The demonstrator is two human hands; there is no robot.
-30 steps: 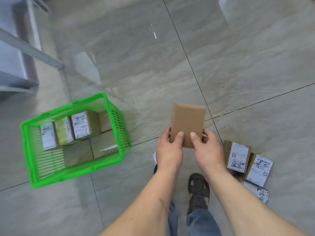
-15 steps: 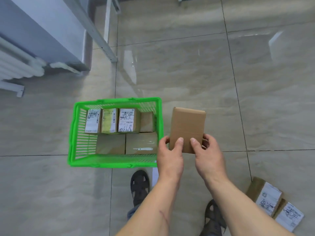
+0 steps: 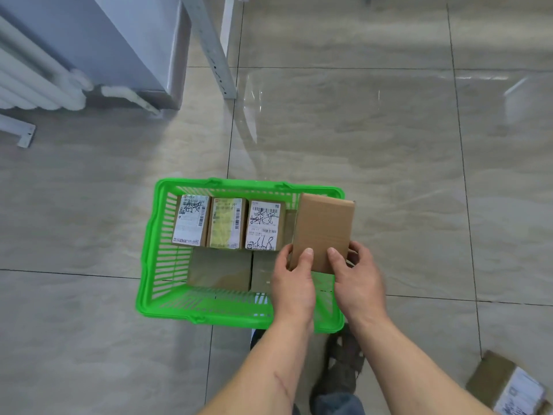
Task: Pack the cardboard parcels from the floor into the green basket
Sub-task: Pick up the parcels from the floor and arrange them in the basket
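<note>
Plain brown parcel (image 3: 323, 232) upright over green basket (image 3: 149, 235) right end; labelled parcels (image 3: 229, 224) inside.

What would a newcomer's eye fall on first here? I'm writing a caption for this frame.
First the bright green basket at mid-floor, with three labelled parcels in a row along its far side and plain ones beneath. Then the plain brown parcel held over the basket's right end by the left hand and right hand. One more parcel lies at the lower right corner.
</note>
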